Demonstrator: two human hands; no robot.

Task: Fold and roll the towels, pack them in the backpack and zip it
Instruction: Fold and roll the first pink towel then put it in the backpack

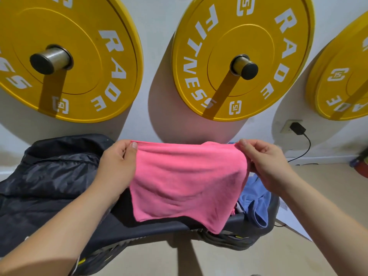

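A pink towel (187, 182) hangs in the air above a black padded bench (159, 228). My left hand (117, 164) pinches its top left corner and my right hand (266, 164) pinches its top right corner, so the cloth is stretched between them and droops down. A black backpack (55, 176) lies on the left part of the bench, behind my left forearm. A blue towel (256, 200) sits crumpled on the right end of the bench, partly hidden by the pink one.
Three yellow weight plates (239, 56) hang on pegs on the white wall behind the bench. A black charger (297, 128) is plugged into a wall socket at the right, its cable running down. A white sheet (292, 222) lies on the beige floor at the right.
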